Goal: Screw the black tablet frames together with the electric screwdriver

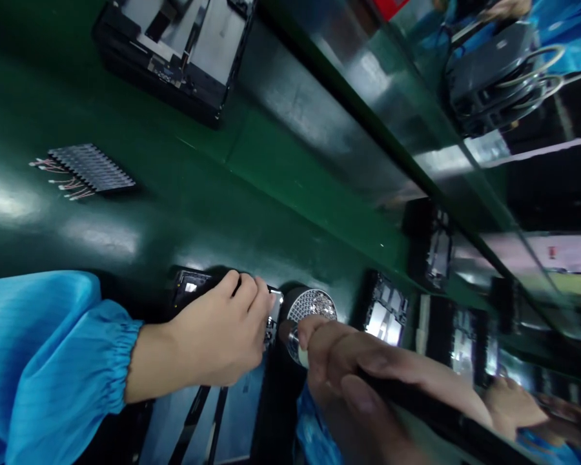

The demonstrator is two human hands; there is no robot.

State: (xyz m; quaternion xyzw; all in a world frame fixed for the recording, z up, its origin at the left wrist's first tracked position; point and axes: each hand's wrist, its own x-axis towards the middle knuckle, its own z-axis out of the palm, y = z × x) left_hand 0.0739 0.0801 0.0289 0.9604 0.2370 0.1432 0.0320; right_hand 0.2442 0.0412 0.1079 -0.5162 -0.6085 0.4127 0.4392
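My left hand (217, 332) lies over the upper end of an open electronic device (242, 413), with its fingers curled down around the edge. Black strips cross the silvery panels inside the device. My right hand (348, 374) is wrapped around a screwdriver (445, 420) with a dark body, blurred in part. Its metal tip end is at a round, perforated screw dish (314, 303), just right of the device. Small shiny screws lie on the dish. Whether the tip touches a screw cannot be made out.
A stack of open device housings (174, 71) stands at the upper left. Grey strip-like parts with thin wires (91, 168) lie on the green bench (184, 206). More housings (387, 310) line the right. Beyond are a metal rail, dark equipment (494, 71) and another person's hand (513, 400).
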